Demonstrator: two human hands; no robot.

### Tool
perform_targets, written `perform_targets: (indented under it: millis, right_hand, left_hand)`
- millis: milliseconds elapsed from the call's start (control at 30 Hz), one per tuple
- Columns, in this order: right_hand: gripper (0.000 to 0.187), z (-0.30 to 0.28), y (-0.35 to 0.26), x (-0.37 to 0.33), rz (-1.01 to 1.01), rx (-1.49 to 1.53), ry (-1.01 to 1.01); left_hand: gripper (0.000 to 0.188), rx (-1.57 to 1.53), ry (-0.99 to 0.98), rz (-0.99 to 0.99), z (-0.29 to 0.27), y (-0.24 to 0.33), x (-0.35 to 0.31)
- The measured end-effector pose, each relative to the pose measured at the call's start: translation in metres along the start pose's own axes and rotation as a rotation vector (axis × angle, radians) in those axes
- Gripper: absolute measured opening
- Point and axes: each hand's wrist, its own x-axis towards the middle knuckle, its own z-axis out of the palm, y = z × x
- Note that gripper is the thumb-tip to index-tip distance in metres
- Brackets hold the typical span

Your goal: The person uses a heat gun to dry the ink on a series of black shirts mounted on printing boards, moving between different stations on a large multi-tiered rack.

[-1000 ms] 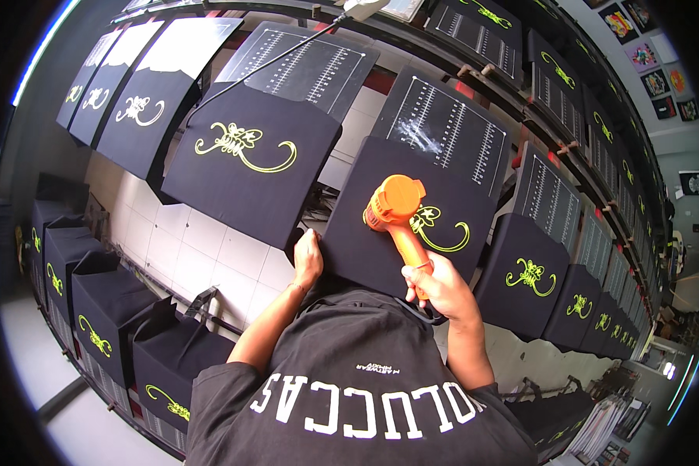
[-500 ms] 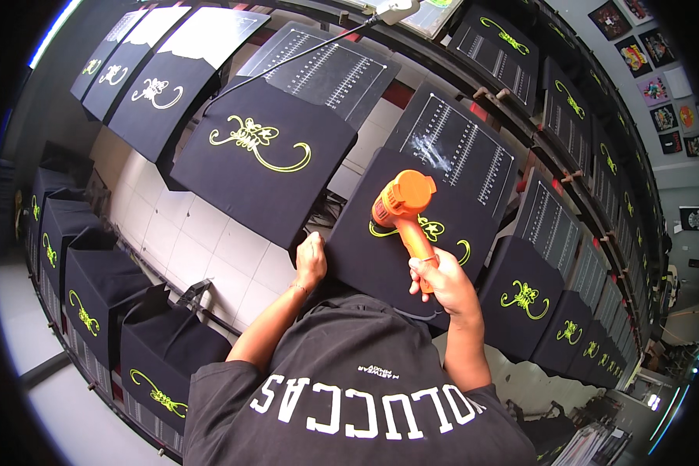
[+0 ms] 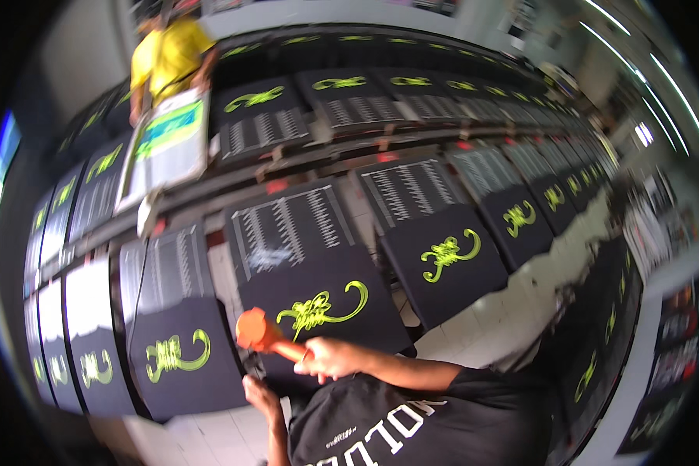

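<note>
My right hand (image 3: pixel 328 359) is wrapped round the handle of an orange hand-held dryer (image 3: pixel 259 332). The dryer's wide head hangs over the left edge of a black fabric piece (image 3: pixel 365 268) stretched on a board, beside its neon-yellow scroll-like print (image 3: pixel 318 311). My left hand (image 3: pixel 262 398), its fingers curled, is low in the gap between this board and the one to its left; what it grips, if anything, is hidden. On the left board lies another black fabric piece (image 3: pixel 175 396) with the same yellow print.
Rows of similar boards run along a rail (image 3: pixel 287 167), several carrying printed black fabric (image 3: pixel 443 291). Across the rail a person in a yellow shirt (image 3: pixel 171 58) holds a framed screen (image 3: pixel 163 147) with green and blue ink. A thin cable hangs at the left.
The view has swung to the right and tilted up, bringing the person in yellow into sight. My right hand still holds the dryer, now left of the print rather than over it.
</note>
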Motion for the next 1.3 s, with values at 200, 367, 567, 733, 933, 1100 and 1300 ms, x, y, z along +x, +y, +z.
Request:
perform_targets:
  millis: [200, 367, 567, 733, 933, 1100, 1300]
  right_hand:
    - [0.041, 0.007, 0.007, -0.030, -0.030, 0.053, 0.047]
    - [0.044, 0.017, 0.029, -0.048, -0.096, 0.188, 0.107]
    - [0.038, 0.047, 0.032, -0.053, -0.102, 0.357, 0.282]
    - [0.033, 0.104, 0.006, -0.014, -0.189, 0.417, 0.417]
    - [0.030, 0.201, -0.048, 0.087, -0.245, 0.608, 0.343]
    - [0.028, 0.268, -0.109, 0.132, -0.197, 0.632, 0.474]
    - [0.027, 0.281, -0.139, 0.151, -0.105, 0.484, 0.615]
  left_hand:
    - [0.032, -0.042, 0.282, 0.268, -0.054, 0.029, 0.154]
    - [0.065, 0.476, 0.473, 0.525, -0.115, 0.051, 0.354]
    - [0.050, 0.407, -0.022, 0.467, -0.102, 0.044, 0.416]
    - [0.035, 0.372, -0.394, 0.313, -0.148, 0.049, 0.361]
    - [0.033, 0.392, -0.152, 0.435, -0.346, -0.041, 0.364]
    - [0.037, 0.272, 0.013, 0.161, -0.495, -0.054, 0.328]
    - [0.040, 0.222, 0.215, 0.230, -0.649, -0.077, 0.346]
